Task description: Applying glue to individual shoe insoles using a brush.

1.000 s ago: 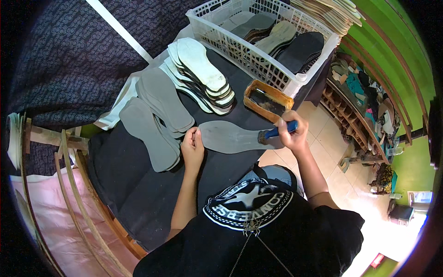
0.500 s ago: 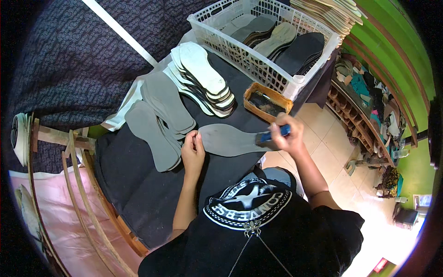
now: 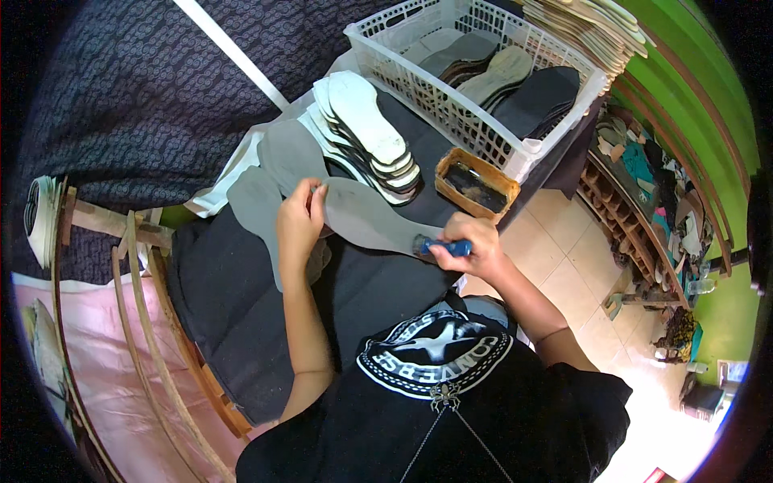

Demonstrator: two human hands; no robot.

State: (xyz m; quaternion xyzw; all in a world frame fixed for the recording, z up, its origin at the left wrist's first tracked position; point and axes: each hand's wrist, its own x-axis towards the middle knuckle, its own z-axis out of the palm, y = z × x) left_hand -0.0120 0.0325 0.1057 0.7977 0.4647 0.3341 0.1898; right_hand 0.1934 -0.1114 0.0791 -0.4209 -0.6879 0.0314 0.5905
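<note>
A grey insole stretches across the black-covered tabletop in front of me. My left hand pinches its wide end between thumb and fingers. In my right hand is a brush with a blue handle, its dark bristles on the insole's narrow end. Under and left of my left hand lie other grey insoles, partly hidden by the hand and the held insole. Farther back fans a stack of white-topped insoles. Behind my right hand sits a small brown-rimmed rectangular container with dark, wet-looking contents.
A white perforated crate of insoles stands at the table's far right, with a pile of pale sole-shaped pieces beyond. Wooden rails edge the left side. On the right, a wooden rack carries scraps above the tiled floor.
My left hand has moved up and left with the insole's wide end, turning it over the grey pile. My right hand and brush have shifted left and slightly nearer.
</note>
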